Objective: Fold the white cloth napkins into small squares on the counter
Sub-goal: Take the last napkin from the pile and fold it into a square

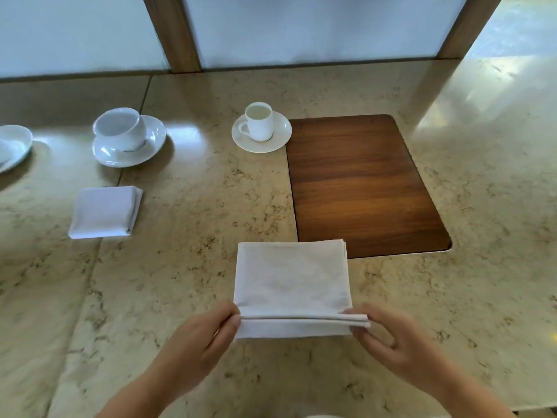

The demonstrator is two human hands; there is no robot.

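A white cloth napkin [291,282] lies folded into a rectangle on the beige marble counter [187,267], its far right corner overlapping the wooden inset. Its near edge is lifted a little off the counter. My left hand [205,345] pinches the near left corner of that edge. My right hand [388,339] pinches the near right corner, where the layers show. A second white napkin [105,212], folded into a small square, rests flat to the far left.
A dark wooden inset panel [364,188] sits in the counter at right. Behind stand a small white cup on a saucer [261,131], a larger cup on a saucer [128,137] and a plate [13,146] at the left edge. Frosted panels with wooden posts back the counter.
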